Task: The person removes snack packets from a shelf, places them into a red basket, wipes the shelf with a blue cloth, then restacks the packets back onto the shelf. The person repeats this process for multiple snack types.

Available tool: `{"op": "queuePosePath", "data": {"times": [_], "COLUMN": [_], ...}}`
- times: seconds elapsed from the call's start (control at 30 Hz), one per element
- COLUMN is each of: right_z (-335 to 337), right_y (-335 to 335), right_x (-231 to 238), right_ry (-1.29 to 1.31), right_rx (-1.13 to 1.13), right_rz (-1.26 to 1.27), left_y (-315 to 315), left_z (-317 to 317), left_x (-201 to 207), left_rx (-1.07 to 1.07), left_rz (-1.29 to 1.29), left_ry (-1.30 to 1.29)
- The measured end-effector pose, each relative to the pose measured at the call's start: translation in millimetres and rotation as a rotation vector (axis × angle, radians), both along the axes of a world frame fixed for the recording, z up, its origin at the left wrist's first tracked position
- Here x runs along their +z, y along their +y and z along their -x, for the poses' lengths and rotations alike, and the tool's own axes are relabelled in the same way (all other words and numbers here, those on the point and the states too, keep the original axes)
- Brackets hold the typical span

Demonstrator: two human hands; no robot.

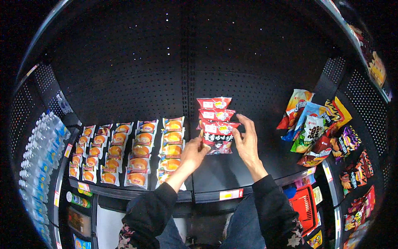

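Note:
Near the middle of the black shelf, a red and black snack bag (217,137) is held between my two hands at the front of a short row. My left hand (194,155) pinches its left edge, fingers partly hidden by the bag. On the opposite edge, my right hand (247,144) grips with the thumb in front and the index finger curved above the corner. Behind it stand matching red bags, the middle one (216,115) and the rear one (214,103), overlapping closely. Left of my left hand runs a column of packaged round cakes (171,150).
More columns of wrapped cakes (138,151) fill the shelf's left part. Assorted chip bags (309,128) are heaped at the right. Water bottles (41,166) line the left side shelf. A red basket (304,209) sits below, at right. The shelf's front edge (207,196) carries price labels.

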State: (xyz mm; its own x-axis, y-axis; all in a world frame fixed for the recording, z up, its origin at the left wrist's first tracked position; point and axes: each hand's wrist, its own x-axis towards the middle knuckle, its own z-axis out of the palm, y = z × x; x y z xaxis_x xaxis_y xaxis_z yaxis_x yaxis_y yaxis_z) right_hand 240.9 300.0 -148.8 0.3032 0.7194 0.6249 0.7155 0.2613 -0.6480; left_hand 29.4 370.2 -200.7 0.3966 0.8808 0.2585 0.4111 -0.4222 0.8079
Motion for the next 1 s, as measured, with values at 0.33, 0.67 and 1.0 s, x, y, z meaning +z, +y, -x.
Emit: {"op": "queuePosePath", "data": {"times": [0.33, 0.67, 1.0], "right_z": [-20, -10, -23], "right_y": [-21, -16, -16], "right_x": [-44, -45, -39], "right_ry": [0.264, 0.199, 0.186], "right_rx": [0.091, 0.105, 0.091], "right_rz": [0.509, 0.48, 0.383], "left_y": [-9, 2, -5], "left_z": [4, 2, 6], "left_x": [2, -13, -11], "left_rx": [0.087, -0.009, 0.078], "left_rz": [0.026, -0.04, -0.064], "left_ry": [0.023, -0.129, -0.084]}}
